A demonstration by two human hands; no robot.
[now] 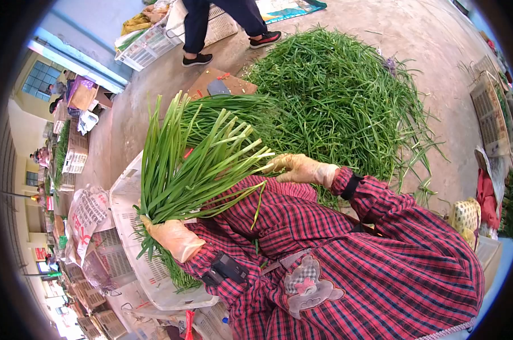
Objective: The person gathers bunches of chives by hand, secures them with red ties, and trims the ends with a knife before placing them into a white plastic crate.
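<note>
1 greens bunch [183, 175] in L hand [174, 237], R hand [302, 169] nr, 1 pile [336, 107] beyond.

L hand [174, 238] grips greens bunch [174, 181] by wht crate [125, 207], R hand [302, 169] nr stalk tips [266, 153].

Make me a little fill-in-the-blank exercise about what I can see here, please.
1. The left hand and right hand both wear ____.
2. Of the two, the one gripping the bunch of stalks is the ____.
3. The bunch and the large heap are both ____ in colour.
4. The plastic crate beside the gripping hand is coloured ____.

Missing words: gloves; left; green; white.
</note>
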